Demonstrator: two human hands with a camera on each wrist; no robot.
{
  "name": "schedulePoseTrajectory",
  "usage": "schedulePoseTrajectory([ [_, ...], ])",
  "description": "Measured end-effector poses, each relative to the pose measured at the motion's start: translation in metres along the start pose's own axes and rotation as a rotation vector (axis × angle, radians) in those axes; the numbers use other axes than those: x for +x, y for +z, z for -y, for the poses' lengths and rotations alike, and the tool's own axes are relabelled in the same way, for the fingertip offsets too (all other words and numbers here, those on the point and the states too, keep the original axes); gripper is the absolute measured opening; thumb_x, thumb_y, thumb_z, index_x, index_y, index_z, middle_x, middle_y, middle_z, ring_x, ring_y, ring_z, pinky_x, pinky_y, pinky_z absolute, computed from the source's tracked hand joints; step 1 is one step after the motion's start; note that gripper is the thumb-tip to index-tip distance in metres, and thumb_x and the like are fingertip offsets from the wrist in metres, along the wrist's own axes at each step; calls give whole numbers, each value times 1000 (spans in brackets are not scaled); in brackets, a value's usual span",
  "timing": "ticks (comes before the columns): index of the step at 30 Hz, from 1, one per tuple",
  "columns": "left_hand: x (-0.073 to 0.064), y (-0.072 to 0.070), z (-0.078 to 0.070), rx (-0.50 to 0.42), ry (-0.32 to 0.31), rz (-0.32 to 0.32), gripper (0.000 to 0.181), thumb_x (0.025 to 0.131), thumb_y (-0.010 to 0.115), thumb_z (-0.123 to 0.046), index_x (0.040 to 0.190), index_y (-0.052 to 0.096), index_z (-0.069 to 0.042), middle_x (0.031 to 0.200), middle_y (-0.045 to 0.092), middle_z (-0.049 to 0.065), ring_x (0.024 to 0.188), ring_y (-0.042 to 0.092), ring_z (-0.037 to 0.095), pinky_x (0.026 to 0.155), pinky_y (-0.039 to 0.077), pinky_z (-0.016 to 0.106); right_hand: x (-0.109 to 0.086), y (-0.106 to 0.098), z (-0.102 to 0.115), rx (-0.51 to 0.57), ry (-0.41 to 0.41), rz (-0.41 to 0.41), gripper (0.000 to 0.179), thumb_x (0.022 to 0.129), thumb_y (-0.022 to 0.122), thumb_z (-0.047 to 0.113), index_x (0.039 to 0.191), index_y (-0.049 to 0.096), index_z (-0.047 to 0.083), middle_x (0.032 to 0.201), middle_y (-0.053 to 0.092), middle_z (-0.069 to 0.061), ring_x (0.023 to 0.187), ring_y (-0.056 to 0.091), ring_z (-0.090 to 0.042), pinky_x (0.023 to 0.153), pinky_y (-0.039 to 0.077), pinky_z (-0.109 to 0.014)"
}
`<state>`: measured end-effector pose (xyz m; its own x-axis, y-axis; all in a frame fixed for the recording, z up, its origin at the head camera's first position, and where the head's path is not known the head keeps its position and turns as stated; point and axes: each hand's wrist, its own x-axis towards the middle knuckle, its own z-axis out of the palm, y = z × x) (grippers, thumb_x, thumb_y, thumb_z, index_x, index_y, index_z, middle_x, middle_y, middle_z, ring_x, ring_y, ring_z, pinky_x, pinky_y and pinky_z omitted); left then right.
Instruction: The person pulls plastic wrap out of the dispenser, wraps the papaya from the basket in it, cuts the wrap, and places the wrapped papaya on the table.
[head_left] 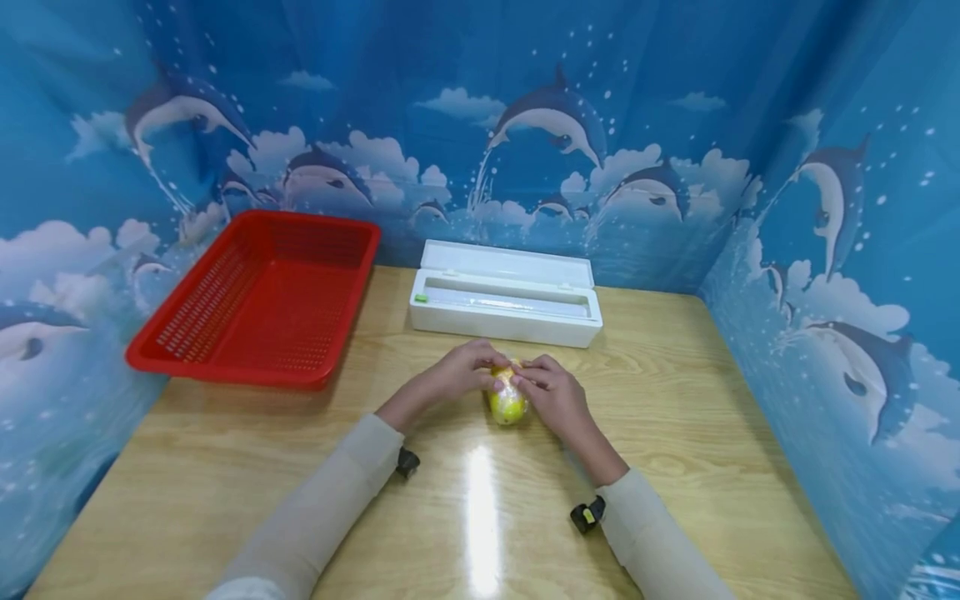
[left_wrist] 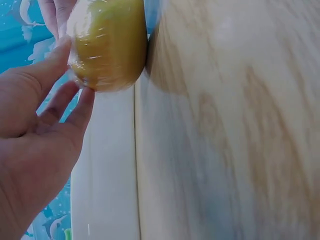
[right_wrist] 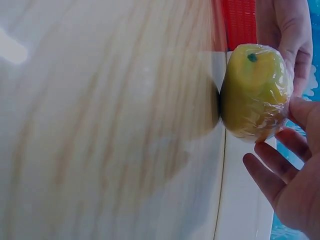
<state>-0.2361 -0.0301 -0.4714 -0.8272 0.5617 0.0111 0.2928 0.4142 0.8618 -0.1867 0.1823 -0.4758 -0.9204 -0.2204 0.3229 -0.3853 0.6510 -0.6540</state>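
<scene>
A yellow-green fruit in clear cling film rests on the table, between both hands. My left hand holds it from the left with thumb and fingertips at its far part. From the other side, my right hand pinches at the film near the top of the fruit. The left wrist view shows the left thumb and fingers against the wrapped fruit. Wrinkled film and a green stem spot show on the fruit in the right wrist view. Some fingertips are hidden behind the fruit.
Behind the hands stands a white cling film box with its lid up and a roll inside. A red plastic basket sits at the back left of the wooden table. Dolphin-print curtains enclose the back and sides.
</scene>
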Motion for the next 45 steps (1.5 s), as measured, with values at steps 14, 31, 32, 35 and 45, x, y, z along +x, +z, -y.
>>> schedulePoseTrajectory([
  [14, 13, 6, -2, 34, 0, -60, 26, 86, 78, -12, 111, 75, -10, 109, 68, 1, 105, 61, 17, 99, 51, 36, -2, -5, -7, 41, 32, 48, 26, 94, 72, 20, 120, 73, 12, 119, 68, -6, 112, 65, -25, 89, 55, -41],
  [31, 5, 3, -3, -22, -68, -18, 30, 91, 76, -26, 119, 74, -16, 115, 65, -3, 107, 57, 15, 97, 50, 37, -4, -6, 0, -28, 66, 87, 33, 97, 68, 34, 123, 72, 15, 122, 66, -2, 115, 64, -24, 85, 56, -43],
  [32, 5, 3, -2, -22, -70, -18, 30, 90, 76, -25, 119, 74, -16, 114, 64, -2, 106, 57, 16, 96, 50, 37, -4, -6, 0, -34, 65, 87, 32, 97, 69, 34, 123, 72, 16, 122, 66, -2, 114, 65, -24, 84, 55, -42],
  [35, 4, 2, -2, -15, -66, -20, 29, 90, 76, -24, 118, 74, -16, 114, 65, -2, 107, 58, 16, 98, 50, 37, -3, -5, 3, -63, 52, 85, 31, 96, 69, 33, 122, 72, 16, 120, 67, -3, 112, 66, -23, 82, 55, -41],
  [45, -6, 1, -2, 23, -26, -7, 40, 92, 73, -14, 131, 64, -10, 132, 60, 5, 125, 58, 22, 107, 49, 35, 0, -14, 7, -104, 29, 198, 38, 100, 63, 35, 134, 66, 18, 129, 64, 0, 119, 63, -24, 93, 55, -47],
])
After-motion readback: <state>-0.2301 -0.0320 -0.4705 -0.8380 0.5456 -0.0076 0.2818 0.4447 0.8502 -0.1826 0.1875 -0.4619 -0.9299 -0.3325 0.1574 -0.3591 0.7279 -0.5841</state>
